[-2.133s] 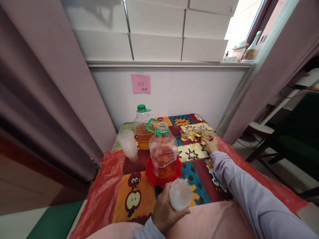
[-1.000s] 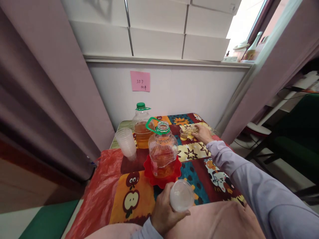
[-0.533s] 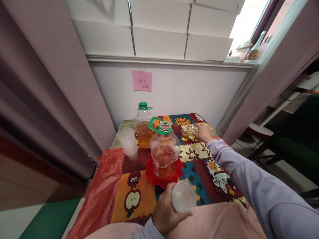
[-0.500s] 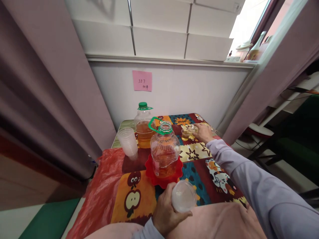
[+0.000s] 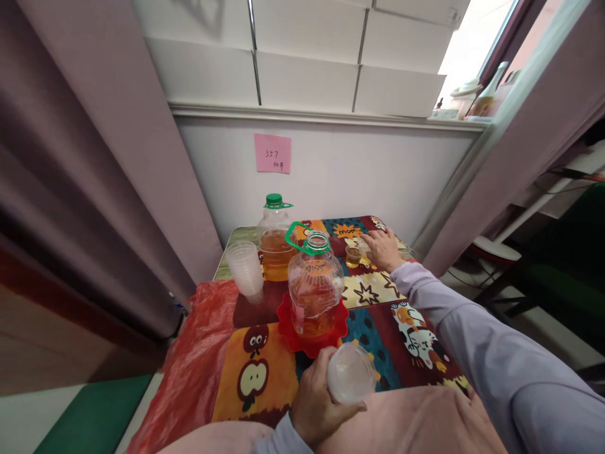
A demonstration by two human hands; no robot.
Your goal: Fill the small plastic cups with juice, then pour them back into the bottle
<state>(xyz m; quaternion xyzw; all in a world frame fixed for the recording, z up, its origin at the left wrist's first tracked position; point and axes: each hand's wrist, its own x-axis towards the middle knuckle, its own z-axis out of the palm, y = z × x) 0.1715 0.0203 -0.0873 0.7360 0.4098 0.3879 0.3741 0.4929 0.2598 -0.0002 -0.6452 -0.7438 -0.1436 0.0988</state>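
My left hand (image 5: 316,397), near the table's front edge, is closed around a round translucent plastic piece (image 5: 350,373); whether it is a cup or stacked lids is unclear. At the far right, my right hand (image 5: 384,250) has its fingers around a small clear plastic cup (image 5: 364,257) with pale yellow liquid, partly hidden by the hand. Beside it stands another small cup (image 5: 352,256) of amber liquid. Between my hands, an uncapped clear jug (image 5: 315,284) with a green handle, partly filled with amber liquid, stands in a red scalloped dish (image 5: 287,325).
A second jug (image 5: 275,246) with a green cap stands behind on the left. A leaning stack of translucent cups (image 5: 245,270) is beside it. Red plastic film (image 5: 189,353) covers the table's left side. A wall with a pink note (image 5: 273,154) rises behind the patterned tablecloth (image 5: 271,366).
My right hand has lowered slightly over the small cup, its fingers now flatter across it. My left hand keeps its hold. The view has shifted slightly.
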